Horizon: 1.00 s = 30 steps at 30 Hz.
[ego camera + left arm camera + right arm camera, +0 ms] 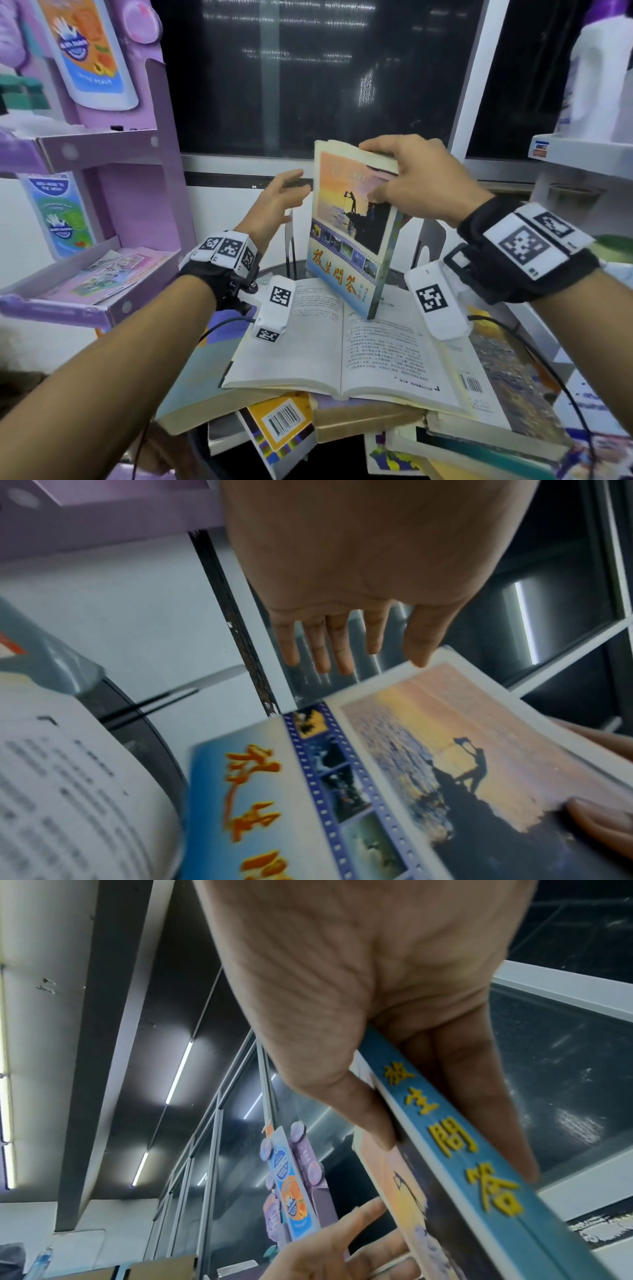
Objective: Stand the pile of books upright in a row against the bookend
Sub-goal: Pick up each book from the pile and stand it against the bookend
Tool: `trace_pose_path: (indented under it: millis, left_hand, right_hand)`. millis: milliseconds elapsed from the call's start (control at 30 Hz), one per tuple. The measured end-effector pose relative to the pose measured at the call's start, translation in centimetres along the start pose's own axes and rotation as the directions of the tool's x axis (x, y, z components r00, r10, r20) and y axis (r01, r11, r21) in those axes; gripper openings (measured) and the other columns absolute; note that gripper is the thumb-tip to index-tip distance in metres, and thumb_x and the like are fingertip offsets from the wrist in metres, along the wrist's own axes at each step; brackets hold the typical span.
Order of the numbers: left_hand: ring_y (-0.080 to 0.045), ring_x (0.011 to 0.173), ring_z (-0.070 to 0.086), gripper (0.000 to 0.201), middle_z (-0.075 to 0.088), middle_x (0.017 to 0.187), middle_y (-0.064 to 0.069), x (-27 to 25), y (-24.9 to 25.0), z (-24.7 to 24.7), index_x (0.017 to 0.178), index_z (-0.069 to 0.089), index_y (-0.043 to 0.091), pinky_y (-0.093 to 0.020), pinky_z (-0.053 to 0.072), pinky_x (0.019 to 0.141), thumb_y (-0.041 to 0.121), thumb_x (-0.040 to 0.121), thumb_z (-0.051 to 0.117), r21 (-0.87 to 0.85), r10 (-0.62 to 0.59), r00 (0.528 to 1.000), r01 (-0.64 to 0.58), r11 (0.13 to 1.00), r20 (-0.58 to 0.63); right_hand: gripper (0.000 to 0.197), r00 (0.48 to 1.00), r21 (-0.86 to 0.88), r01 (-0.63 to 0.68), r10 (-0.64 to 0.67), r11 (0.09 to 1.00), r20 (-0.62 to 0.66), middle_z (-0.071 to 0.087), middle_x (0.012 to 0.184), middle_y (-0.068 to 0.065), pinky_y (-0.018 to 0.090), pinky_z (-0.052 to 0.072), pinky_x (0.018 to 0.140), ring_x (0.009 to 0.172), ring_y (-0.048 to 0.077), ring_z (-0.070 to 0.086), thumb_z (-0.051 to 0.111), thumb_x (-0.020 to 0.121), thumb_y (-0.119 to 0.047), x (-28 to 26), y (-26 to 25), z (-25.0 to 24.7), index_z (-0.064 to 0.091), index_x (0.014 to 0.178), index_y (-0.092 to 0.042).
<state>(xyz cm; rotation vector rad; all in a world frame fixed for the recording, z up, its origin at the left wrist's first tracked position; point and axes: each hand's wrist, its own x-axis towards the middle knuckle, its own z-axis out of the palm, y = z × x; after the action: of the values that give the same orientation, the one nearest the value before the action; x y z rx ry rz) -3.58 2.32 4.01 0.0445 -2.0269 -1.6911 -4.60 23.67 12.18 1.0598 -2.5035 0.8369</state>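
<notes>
A sunset-cover book (349, 233) stands upright, slightly tilted, with its lower corner on an open book (342, 342) that tops the messy pile (294, 421). My right hand (411, 181) grips its top end, thumb on the cover and fingers behind; the right wrist view shows that hand (394, 1096) wrapped round the blue spine (462, 1164). My left hand (277, 202) is open just left of the book, its straight fingers (339, 647) spread, and the thumb is close to the top corner of the cover (377, 777). Grey metal bookend plates (432, 236) stand behind the book.
A purple display rack (120, 171) with leaflets stands close on the left. A white shelf (582, 154) is on the right, and a dark window (308, 68) lies behind. The pile overhangs a round dark table (198, 455).
</notes>
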Motion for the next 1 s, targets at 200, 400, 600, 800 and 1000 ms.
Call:
trace_pose_path:
  millis: [200,400,600,800,1000]
  left_hand:
    - [-0.021,0.117,0.053,0.037,0.057,0.124,-0.002,1.8,-3.2,-2.0,0.132,0.053,0.023,-0.032,0.038,0.094,0.023,0.095,0.054,0.094,-0.101,0.991,0.109,0.990,-0.091]
    - [-0.019,0.111,0.051,0.033,0.056,0.120,-0.002,4.1,-5.6,-3.0,0.129,0.055,0.019,-0.032,0.040,0.092,0.020,0.096,0.052,0.082,-0.179,0.975,0.191,0.978,-0.134]
    - [-0.023,0.115,0.055,0.031,0.060,0.125,-0.006,5.6,-7.7,-2.5,0.127,0.057,0.016,-0.036,0.045,0.094,0.020,0.097,0.052,0.064,-0.265,0.961,0.271,0.961,-0.082]
    - [-0.021,0.095,0.065,0.024,0.067,0.115,-0.007,6.4,-9.0,-2.3,0.119,0.061,0.012,-0.041,0.055,0.087,0.013,0.096,0.053,-0.031,-0.248,0.966,0.246,0.969,-0.079]
    - [-0.024,0.102,0.065,0.029,0.066,0.117,-0.004,6.4,-10.0,-2.6,0.125,0.060,0.015,-0.046,0.057,0.086,0.015,0.096,0.054,-0.095,-0.236,0.970,0.231,0.968,-0.049]
  right_hand:
    - [0.055,0.992,-0.014,-0.058,0.056,0.998,-0.115,0.060,0.122,0.004,0.039,0.059,0.076,0.108,0.025,0.058,0.059,0.088,-0.011,3.5,2.0,2.9,0.046,0.139,-0.025]
    - [0.054,0.980,-0.041,-0.130,0.122,0.991,-0.159,0.060,0.123,0.009,0.044,0.054,0.088,0.113,0.029,0.052,0.054,0.089,-0.010,7.3,3.3,6.3,0.045,0.141,-0.021]
    - [0.046,0.980,-0.068,-0.152,0.141,0.986,-0.140,0.059,0.124,0.013,0.038,0.048,0.090,0.117,0.032,0.051,0.053,0.090,-0.009,10.9,3.8,8.1,0.052,0.134,-0.018]
    - [0.038,0.982,-0.084,-0.159,0.149,0.984,-0.119,0.059,0.120,0.015,0.041,0.052,0.088,0.109,0.035,0.056,0.053,0.090,-0.012,13.4,4.1,10.5,0.053,0.129,-0.013]
    - [0.033,0.978,-0.109,-0.208,0.203,0.972,-0.051,0.057,0.118,0.021,0.039,0.049,0.079,0.104,0.040,0.056,0.043,0.091,-0.006,14.3,4.7,14.9,0.050,0.124,-0.008]
